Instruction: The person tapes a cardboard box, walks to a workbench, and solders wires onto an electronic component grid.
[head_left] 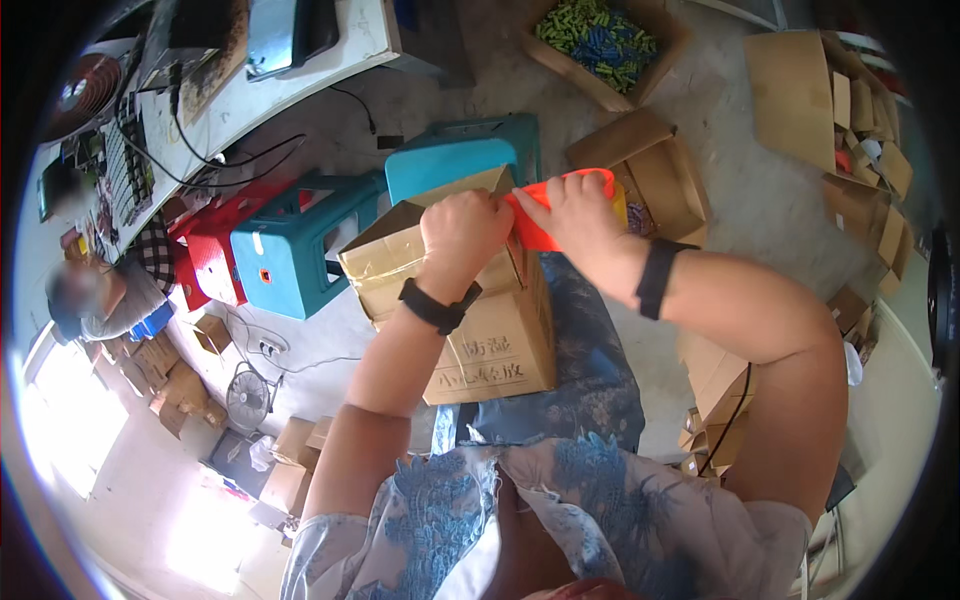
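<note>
A brown cardboard box (480,340) rests on my lap, its top partly open. My left hand (462,235) is closed over the top edge of the box, with its fingertips hidden. Just right of it, my right hand (583,212) grips an orange-red plastic tool (537,232) that looks like a tape dispenser. A yellow part shows beside that hand. The tool's left end touches or nearly touches the box's upper right edge, close to my left fingers. Shiny tape runs across the side of the box. Black bands are around both wrists.
Teal stools (462,150) and a red stool (212,252) stand ahead and left. An open carton (655,180) sits beyond my right hand; another holds green and blue pieces (595,45). A bench (225,110) and a seated person (125,290) are left, with a fan (249,396) nearby.
</note>
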